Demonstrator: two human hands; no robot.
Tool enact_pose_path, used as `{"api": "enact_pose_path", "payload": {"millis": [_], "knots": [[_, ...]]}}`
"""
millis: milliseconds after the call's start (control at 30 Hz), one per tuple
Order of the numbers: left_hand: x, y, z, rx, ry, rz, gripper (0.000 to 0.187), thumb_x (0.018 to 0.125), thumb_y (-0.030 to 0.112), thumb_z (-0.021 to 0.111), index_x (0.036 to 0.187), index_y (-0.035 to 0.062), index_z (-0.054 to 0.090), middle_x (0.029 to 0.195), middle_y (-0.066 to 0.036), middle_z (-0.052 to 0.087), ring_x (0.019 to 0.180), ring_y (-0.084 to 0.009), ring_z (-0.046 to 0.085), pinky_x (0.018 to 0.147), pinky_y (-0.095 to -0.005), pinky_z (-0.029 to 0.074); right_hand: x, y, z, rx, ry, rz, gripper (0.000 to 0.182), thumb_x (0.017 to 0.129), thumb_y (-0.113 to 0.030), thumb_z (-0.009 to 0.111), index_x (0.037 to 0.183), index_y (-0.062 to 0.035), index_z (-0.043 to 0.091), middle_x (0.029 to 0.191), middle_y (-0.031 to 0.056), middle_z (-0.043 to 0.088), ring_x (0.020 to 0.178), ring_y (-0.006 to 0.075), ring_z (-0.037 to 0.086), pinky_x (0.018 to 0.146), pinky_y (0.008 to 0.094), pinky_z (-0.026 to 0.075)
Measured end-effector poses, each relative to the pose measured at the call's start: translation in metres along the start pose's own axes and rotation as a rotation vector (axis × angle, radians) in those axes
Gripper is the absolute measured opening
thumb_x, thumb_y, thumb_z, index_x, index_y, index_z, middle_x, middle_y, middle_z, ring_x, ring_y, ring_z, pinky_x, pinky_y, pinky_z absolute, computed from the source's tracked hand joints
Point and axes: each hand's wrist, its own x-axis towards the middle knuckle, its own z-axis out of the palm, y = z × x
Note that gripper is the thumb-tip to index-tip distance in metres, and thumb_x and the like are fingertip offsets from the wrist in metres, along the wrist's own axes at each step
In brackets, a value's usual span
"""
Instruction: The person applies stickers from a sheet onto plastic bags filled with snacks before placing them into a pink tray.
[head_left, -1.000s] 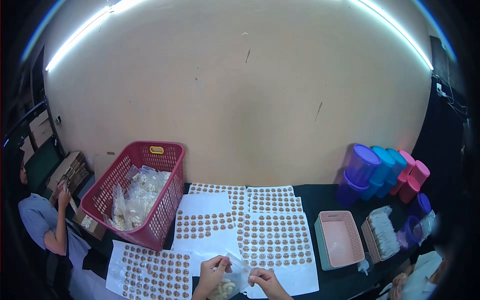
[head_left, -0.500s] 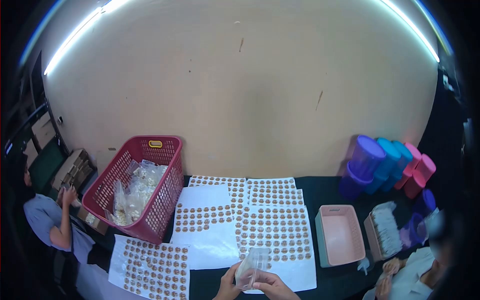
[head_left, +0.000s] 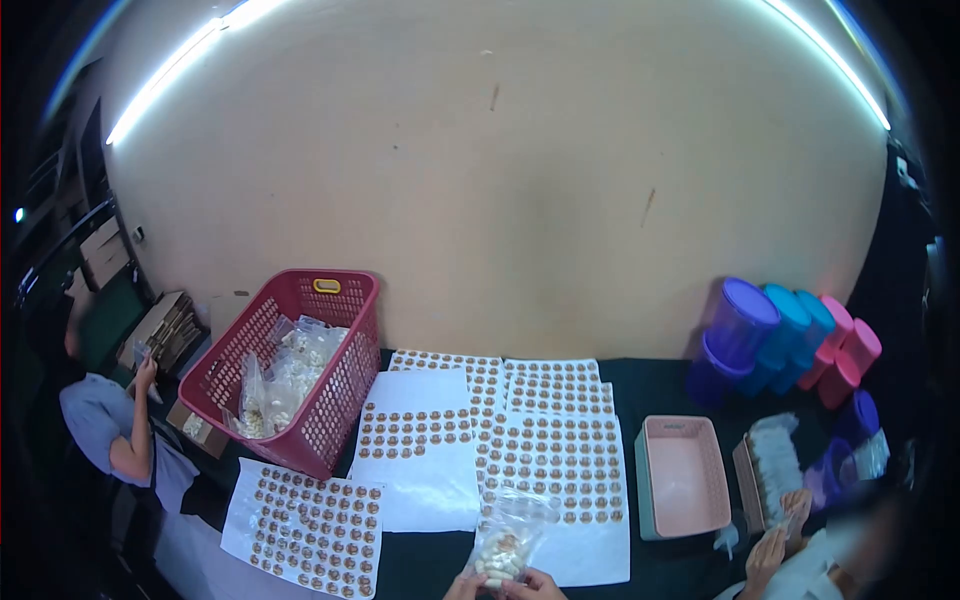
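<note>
Both of my hands are at the bottom edge of the view, partly cut off. A clear plastic bag (head_left: 505,550) with whitish pieces stands between them, its top end pointing away from me. A brownish mark like the round stickers shows on its front. My left hand (head_left: 463,587) is closed on the bag's lower left corner. Closed on the lower right corner is my right hand (head_left: 535,586). Beneath and beyond the bag lies a sticker sheet (head_left: 590,545) with rows of round brown stickers; a partly used sheet (head_left: 425,495) lies left of it.
A maroon basket (head_left: 345,400) with filled bags stands left, beside another sticker sheet (head_left: 300,530). On the right are a pink basket (head_left: 685,490), a bin of bags (head_left: 772,460) and stacked coloured containers (head_left: 745,320). One person (head_left: 110,420) is at left; another person's hands (head_left: 770,550) are at right.
The bag has turned from a tilted position to face me, and its pieces now show. My hands have moved lower, to its bottom corners. The person at right has raised their hands toward the bin.
</note>
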Motion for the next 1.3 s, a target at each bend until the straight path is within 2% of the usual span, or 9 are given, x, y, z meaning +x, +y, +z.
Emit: {"api": "enact_pose_path", "payload": {"millis": [200, 333, 667, 767, 867, 1100, 1200, 1267, 1300], "knots": [[0.014, 0.031, -0.005, 0.469, -0.089, 0.235, 0.037, 0.090, 0.034, 0.042, 0.096, -0.0004, 0.056, 0.080, -0.006, 0.058, 0.072, -0.0104, 0.051, 0.064, -0.0256, 0.043, 0.025, 0.030, -0.018, 0.039, -0.039, -0.075, 0.016, 0.082, -0.018, 0.056, 0.089, -0.0034, 0.055, 0.074, 0.0021, 0.054, 0.068, 0.0090, 0.048, 0.062, 0.0220, 0.041], [0.012, 0.041, -0.006, 0.041, 0.209, 0.302, 0.028, 0.087, 0.023, 0.049, 0.096, -0.0022, 0.056, 0.082, -0.004, 0.058, 0.074, -0.0088, 0.051, 0.064, -0.0236, 0.043, 0.034, 0.021, 0.032, 0.291, 0.121, -0.143, 0.017, 0.083, -0.012, 0.053, 0.097, -0.0035, 0.053, 0.081, 0.0021, 0.054, 0.074, 0.0103, 0.052, 0.067, 0.0231, 0.043], [0.023, 0.042, -0.142, 0.104, 0.044, 0.109, 0.036, 0.087, 0.016, 0.048, 0.118, -0.0030, 0.043, 0.100, -0.006, 0.056, 0.077, -0.0097, 0.055, 0.062, -0.0214, 0.046, 0.094, 0.040, 0.122, 0.172, 0.079, -0.102, 0.013, 0.082, -0.008, 0.052, 0.094, -0.0023, 0.053, 0.076, 0.0007, 0.052, 0.070, 0.0089, 0.049, 0.063, 0.0208, 0.040], [0.013, 0.090, -0.183, 0.262, 0.310, 0.042, 0.019, 0.079, 0.006, 0.060, 0.097, -0.0011, 0.060, 0.083, -0.001, 0.060, 0.070, -0.0035, 0.051, 0.060, -0.0166, 0.041, 0.100, 0.036, 0.155, 0.100, -0.016, -0.132, 0.014, 0.082, -0.010, 0.054, 0.094, -0.0021, 0.054, 0.078, 0.0011, 0.053, 0.072, 0.0095, 0.051, 0.065, 0.0211, 0.041], [0.018, 0.140, -0.257, 0.123, 0.612, 0.708, 0.016, 0.085, 0.015, 0.053, 0.085, -0.0002, 0.060, 0.080, -0.003, 0.058, 0.076, -0.0050, 0.050, 0.067, -0.0202, 0.042, 0.102, 0.022, 0.185, 0.072, -0.120, -0.169, 0.013, 0.082, -0.010, 0.056, 0.092, -0.0027, 0.055, 0.079, 0.0017, 0.055, 0.074, 0.0097, 0.052, 0.069, 0.0217, 0.043], [0.018, 0.276, -0.317, 0.115, 0.931, 1.146, 0.026, 0.089, 0.017, 0.044, 0.091, -0.0066, 0.055, 0.084, -0.004, 0.058, 0.073, -0.0069, 0.052, 0.065, -0.0206, 0.041, 0.102, 0.028, 0.197, -0.044, 0.140, -0.188, 0.012, 0.082, -0.012, 0.056, 0.092, -0.0042, 0.056, 0.079, 0.0008, 0.054, 0.073, 0.0090, 0.052, 0.068, 0.0211, 0.042], [0.055, 0.287, -0.333, 0.292, 0.929, 1.103, 0.025, 0.088, 0.018, 0.046, 0.091, -0.0059, 0.055, 0.078, -0.005, 0.059, 0.070, -0.0067, 0.052, 0.061, -0.0220, 0.041, 0.098, 0.041, 0.185, -0.069, 0.240, -0.218, 0.012, 0.082, -0.012, 0.056, 0.092, -0.0051, 0.056, 0.078, 0.0004, 0.054, 0.071, 0.0088, 0.051, 0.067, 0.0205, 0.041], [0.068, 0.286, -0.381, 1.022, 0.674, 0.367, 0.031, 0.085, 0.022, 0.053, 0.101, -0.0037, 0.054, 0.065, -0.007, 0.059, 0.063, -0.0073, 0.053, 0.056, -0.0242, 0.043, 0.095, 0.049, 0.182, -0.101, 0.321, -0.200, 0.013, 0.082, -0.012, 0.055, 0.093, -0.0049, 0.056, 0.078, 0.0007, 0.054, 0.071, 0.0091, 0.051, 0.067, 0.0210, 0.042], [0.065, 0.283, -0.390, 1.091, 0.657, 0.401, 0.031, 0.084, 0.022, 0.054, 0.101, -0.0043, 0.054, 0.067, -0.007, 0.060, 0.063, -0.0084, 0.054, 0.057, -0.0246, 0.043, 0.095, 0.056, 0.178, -0.106, 0.326, -0.193, 0.013, 0.083, -0.012, 0.054, 0.093, -0.0049, 0.056, 0.078, 0.0010, 0.054, 0.071, 0.0092, 0.051, 0.066, 0.0212, 0.042]]}}
